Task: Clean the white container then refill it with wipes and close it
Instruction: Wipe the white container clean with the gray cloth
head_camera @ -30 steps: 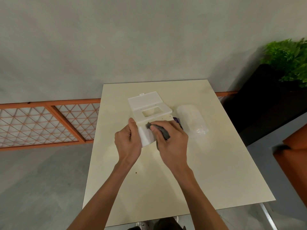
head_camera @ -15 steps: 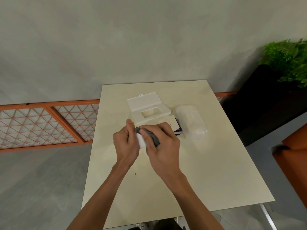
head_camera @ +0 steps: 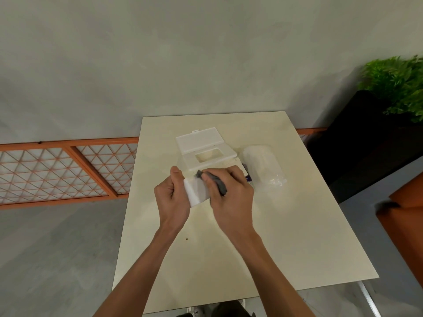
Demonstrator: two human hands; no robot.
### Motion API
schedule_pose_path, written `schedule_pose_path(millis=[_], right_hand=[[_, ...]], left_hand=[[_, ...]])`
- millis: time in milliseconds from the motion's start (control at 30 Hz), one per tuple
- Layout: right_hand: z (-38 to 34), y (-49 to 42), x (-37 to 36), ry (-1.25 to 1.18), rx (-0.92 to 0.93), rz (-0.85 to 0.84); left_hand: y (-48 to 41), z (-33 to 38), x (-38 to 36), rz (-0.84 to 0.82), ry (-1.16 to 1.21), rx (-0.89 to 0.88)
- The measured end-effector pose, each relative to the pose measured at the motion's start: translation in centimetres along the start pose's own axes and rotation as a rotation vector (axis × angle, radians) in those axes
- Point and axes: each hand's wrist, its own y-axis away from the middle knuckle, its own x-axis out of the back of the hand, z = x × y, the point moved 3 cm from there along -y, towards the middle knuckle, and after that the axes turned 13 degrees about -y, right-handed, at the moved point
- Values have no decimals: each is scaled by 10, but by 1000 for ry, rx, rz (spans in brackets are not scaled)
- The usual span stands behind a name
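1. Head view: left hand (head_camera: 172, 195) grips white rectangular plastic container (head_camera: 196, 191) over the cream table's (head_camera: 274, 236) middle, right hand (head_camera: 231, 195) clutches crumpled grey cloth (head_camera: 218, 183) against it.
2. Cleaning step imo; next, swap cloth for the clear bagged wipes (head_camera: 263, 165).

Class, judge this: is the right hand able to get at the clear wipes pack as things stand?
Likely yes for reach: the wipes pack lies close beyond the right hand, nothing blocking. But that hand holds a grey cloth, which it should set down first.
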Motion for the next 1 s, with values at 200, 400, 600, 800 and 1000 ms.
schedule_pose_path(millis=[200,400,600,800,1000], right_hand=[[12,-12,30,-256,-297,176],[-1,-16,36,-300,-257,204],[-22,-12,9,-262,-182,50],[-15,9,0,-116,-100,-323],[3,10,-5,84,-2,-298]], left_hand=[[0,-11,10,4,24,-5],[-2,-17,9,-2,41,8],[1,-14,-1,-55,27,-4],[-4,-17,9,-11,16,14],[-5,-25,14,35,-1,31]])
